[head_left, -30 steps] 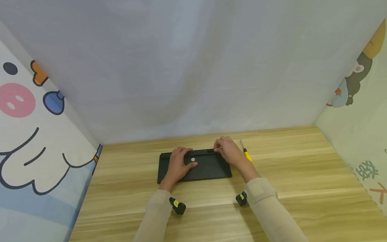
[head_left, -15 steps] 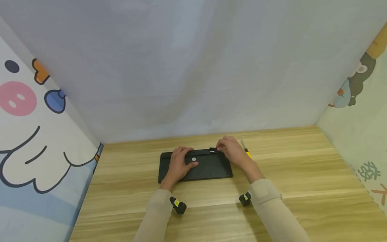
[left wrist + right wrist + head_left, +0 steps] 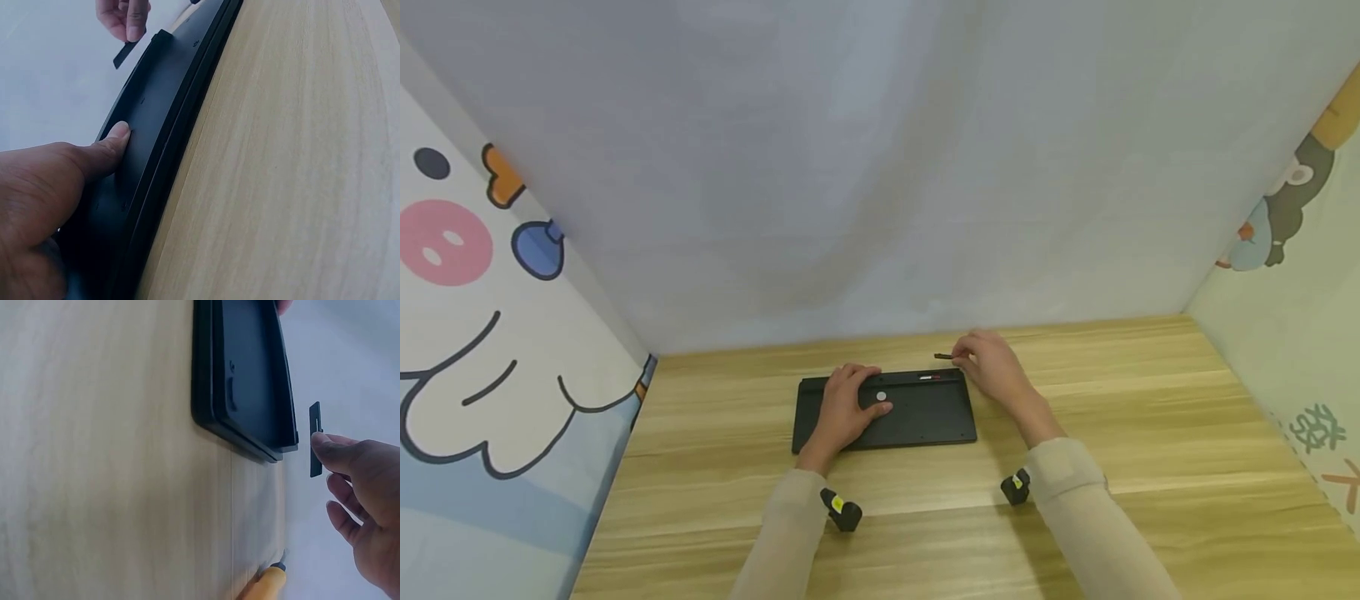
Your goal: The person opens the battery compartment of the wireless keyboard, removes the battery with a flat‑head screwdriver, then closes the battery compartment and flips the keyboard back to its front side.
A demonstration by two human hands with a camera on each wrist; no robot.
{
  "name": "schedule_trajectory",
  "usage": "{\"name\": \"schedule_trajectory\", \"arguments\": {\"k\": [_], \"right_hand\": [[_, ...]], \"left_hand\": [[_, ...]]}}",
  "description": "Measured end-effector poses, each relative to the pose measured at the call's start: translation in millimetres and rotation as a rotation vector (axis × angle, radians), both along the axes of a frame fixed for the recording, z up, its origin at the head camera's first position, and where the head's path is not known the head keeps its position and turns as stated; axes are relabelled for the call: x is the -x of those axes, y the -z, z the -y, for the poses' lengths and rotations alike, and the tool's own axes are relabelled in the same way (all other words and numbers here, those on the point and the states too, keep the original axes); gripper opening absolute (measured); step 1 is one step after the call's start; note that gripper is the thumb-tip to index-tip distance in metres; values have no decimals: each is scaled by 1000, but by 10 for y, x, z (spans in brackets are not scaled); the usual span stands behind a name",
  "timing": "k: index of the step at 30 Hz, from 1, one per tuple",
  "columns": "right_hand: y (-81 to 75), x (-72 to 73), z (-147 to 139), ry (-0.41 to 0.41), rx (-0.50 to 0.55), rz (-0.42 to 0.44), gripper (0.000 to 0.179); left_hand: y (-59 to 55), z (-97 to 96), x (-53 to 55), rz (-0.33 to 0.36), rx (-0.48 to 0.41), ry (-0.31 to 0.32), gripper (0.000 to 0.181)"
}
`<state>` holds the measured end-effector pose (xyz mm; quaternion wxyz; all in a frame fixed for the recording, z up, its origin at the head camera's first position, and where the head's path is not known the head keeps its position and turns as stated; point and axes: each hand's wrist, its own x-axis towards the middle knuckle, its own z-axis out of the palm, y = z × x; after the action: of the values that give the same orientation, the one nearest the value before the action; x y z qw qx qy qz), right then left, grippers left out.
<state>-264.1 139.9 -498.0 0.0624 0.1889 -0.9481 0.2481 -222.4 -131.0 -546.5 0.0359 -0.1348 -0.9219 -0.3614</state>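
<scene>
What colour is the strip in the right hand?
The strip is black, clearest in the right wrist view.

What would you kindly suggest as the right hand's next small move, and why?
Probably to set the small black piece down on the table beside the black panel. The right hand pinches it clear of the panel, whose slot, showing something white and red, lies uncovered; a free hand could then reach it while the left hand holds the panel.
</scene>
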Motion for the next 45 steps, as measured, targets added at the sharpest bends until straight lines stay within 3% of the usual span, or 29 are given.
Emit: {"name": "schedule_trajectory", "arguments": {"k": [19, 38, 45], "right_hand": [[113, 142, -101, 117, -119, 33, 9], [235, 181, -114, 145, -121, 49, 8], [199, 138, -108, 139, -65, 74, 9]], "left_hand": [[3, -36, -10, 1, 3, -7, 57], [16, -25, -6, 7, 3, -17, 57], [37, 2, 15, 9, 9, -19, 58]]}}
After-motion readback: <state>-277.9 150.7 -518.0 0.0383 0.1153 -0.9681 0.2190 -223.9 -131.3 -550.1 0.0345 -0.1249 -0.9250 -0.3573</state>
